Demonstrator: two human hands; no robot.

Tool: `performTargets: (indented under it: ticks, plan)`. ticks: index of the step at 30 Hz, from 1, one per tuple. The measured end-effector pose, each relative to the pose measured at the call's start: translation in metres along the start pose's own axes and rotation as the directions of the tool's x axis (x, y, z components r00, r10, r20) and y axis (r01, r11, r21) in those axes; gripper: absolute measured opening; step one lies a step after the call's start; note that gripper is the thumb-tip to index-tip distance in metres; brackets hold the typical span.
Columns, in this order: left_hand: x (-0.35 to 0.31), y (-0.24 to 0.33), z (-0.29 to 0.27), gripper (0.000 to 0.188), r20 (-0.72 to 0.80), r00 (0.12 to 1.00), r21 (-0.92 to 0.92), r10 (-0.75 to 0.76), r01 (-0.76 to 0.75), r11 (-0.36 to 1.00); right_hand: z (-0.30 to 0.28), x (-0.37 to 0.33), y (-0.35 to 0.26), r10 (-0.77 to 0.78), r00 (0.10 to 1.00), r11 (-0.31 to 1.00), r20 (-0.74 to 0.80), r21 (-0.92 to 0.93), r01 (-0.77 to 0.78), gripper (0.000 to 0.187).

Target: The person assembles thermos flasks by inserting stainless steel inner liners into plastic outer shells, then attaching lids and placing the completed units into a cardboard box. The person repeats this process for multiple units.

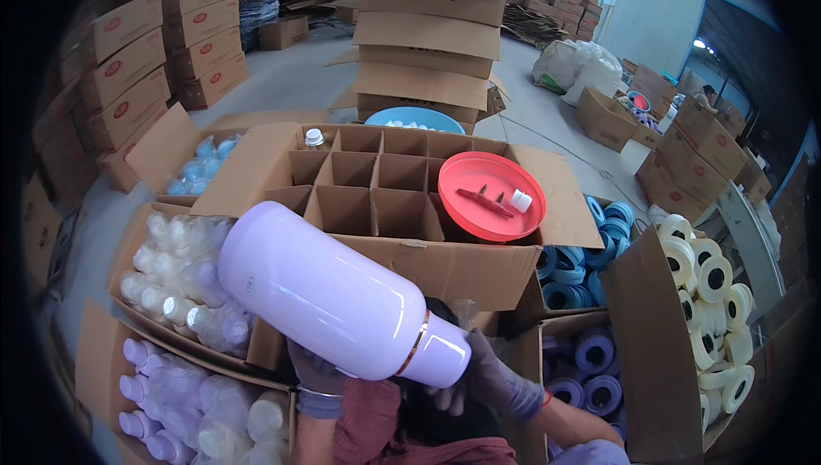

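Note:
A large glossy lavender thermos flask (321,285) lies tilted across my front, its base up to the left and its narrow cap (443,352) down to the right. A copper-coloured ring runs between body and cap. My left hand (318,369), in a dark grey glove, holds the body from below, its fingers mostly hidden behind the flask. My right hand (496,375), gloved too, is closed around the cap end. Just beyond the flask stands a carton with cardboard dividers (445,264).
A red basin (475,170) with a small white cap and a red item rests on the divided carton. Boxes of wrapped white-lidded parts (175,251) and lavender caps (137,388) flank my left. Blue rings (564,277), purple rings (594,349) and cream rings (714,277) fill boxes at right.

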State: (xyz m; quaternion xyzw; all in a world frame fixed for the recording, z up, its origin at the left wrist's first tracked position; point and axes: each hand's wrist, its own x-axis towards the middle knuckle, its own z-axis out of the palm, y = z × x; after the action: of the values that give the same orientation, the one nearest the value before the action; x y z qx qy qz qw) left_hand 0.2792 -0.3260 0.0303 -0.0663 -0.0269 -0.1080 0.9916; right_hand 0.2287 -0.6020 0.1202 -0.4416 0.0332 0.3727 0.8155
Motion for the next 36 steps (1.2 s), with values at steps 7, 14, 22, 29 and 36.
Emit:
performTargets:
  ticks: [7,14,22,29,36]
  plan:
    - [-0.019,0.055,0.010,0.046,-0.301,0.923,0.813,0.239,0.117,0.570,-0.022,0.037,-0.134,-0.758,0.650,-0.023,0.051,-0.998,0.051,0.022]
    - [-0.044,-0.011,0.072,0.030,-0.603,0.780,0.770,-0.168,0.624,0.132,-0.122,0.133,-0.224,-0.678,0.722,-0.488,-0.141,-0.649,-0.584,0.033]
    - [-0.028,0.004,0.042,0.027,-0.568,0.712,0.726,-0.413,0.670,0.156,0.017,0.017,-0.176,-0.395,0.914,0.316,0.087,-0.922,0.224,0.029]
    - [0.000,-0.013,0.015,0.028,-0.369,0.569,0.720,-0.735,0.675,0.162,0.064,-0.050,-0.125,0.154,0.800,-0.450,0.579,-0.680,0.579,0.043]
    - [-0.005,-0.016,0.017,0.031,-0.373,0.528,0.713,-0.763,0.689,0.129,0.098,-0.063,-0.120,0.227,0.823,-0.580,0.520,-0.607,0.543,0.022]
